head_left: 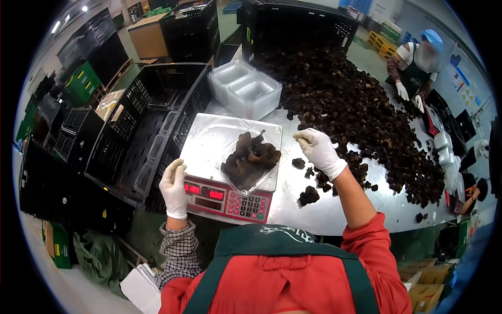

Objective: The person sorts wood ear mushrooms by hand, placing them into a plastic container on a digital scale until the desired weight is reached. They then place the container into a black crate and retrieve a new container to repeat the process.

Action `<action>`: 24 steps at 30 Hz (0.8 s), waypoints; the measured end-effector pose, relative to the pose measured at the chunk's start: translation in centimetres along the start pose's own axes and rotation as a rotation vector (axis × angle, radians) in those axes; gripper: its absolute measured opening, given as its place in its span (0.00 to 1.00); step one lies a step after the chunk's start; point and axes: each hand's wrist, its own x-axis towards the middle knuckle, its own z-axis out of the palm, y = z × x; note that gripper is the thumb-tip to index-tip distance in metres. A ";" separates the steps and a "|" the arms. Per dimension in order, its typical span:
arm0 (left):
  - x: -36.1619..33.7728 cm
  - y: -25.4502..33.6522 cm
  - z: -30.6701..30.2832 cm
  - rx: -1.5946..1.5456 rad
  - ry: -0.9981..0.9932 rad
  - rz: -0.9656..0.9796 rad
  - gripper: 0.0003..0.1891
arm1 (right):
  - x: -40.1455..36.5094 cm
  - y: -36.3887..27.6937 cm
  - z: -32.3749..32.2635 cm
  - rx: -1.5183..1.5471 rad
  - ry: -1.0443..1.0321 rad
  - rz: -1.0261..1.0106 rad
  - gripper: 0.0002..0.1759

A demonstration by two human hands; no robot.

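Note:
A clear plastic tray (251,184) holding dark wood ear mushrooms (246,162) sits tilted at an angle on the metal pan of a red digital scale (235,205). The lit display reads about 0.100 on its left. My left hand (172,189), in a white glove, is beside the scale's left front corner with its fingers closed; nothing shows in them. To the right of the pan, my right hand (320,150), also gloved, hovers over the table with its fingers pinched together. The underside of that pinch is hidden. Several loose mushroom pieces (309,195) lie below it.
A large mushroom heap (345,94) spreads across the metal table (293,222) from a tipped black crate (298,23). Stacked clear trays (253,97) stand behind the scale. Left is a black crate (141,131) containing trays. A co-worker (415,68) stands at the far right.

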 end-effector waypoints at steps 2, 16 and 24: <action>0.5 -0.5 -0.9 -0.255 -0.046 -0.190 0.20 | 0.5 -1.0 1.0 0.008 -0.013 -0.043 0.08; 4.6 -1.6 2.7 -0.903 -0.064 -0.669 0.49 | 4.8 -1.0 4.6 0.019 0.015 -0.154 0.14; 1.1 0.8 6.7 -0.024 -0.302 0.566 0.30 | 3.9 1.7 1.0 0.843 0.105 0.418 0.30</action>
